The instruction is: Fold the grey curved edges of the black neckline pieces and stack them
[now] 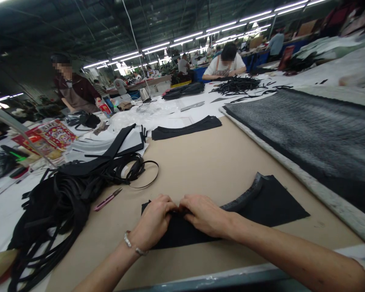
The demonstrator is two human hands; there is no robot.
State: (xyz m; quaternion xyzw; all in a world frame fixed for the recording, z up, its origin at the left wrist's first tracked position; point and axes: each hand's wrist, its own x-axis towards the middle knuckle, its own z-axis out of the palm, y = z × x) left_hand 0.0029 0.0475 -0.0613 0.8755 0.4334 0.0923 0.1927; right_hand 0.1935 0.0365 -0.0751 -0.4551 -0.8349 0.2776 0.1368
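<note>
A black fabric piece [272, 202] with a curved, folded upper edge lies on the tan board [182, 170]. My left hand [155, 219], with a silver bracelet at its wrist, pinches the curved edge near its left end. Right beside it, my right hand [202, 213] has its fingers closed on the same edge, the fingertips of both hands nearly touching. The fabric under the fingertips is partly hidden. A second black piece [187, 127] lies farther back on the board.
Pink-handled snips [108, 199] lie left of my hands, beside a heap of black strips [67, 198]. A large dark sheet [310, 134] covers the right side. Two people stand or lean at the far side of the table.
</note>
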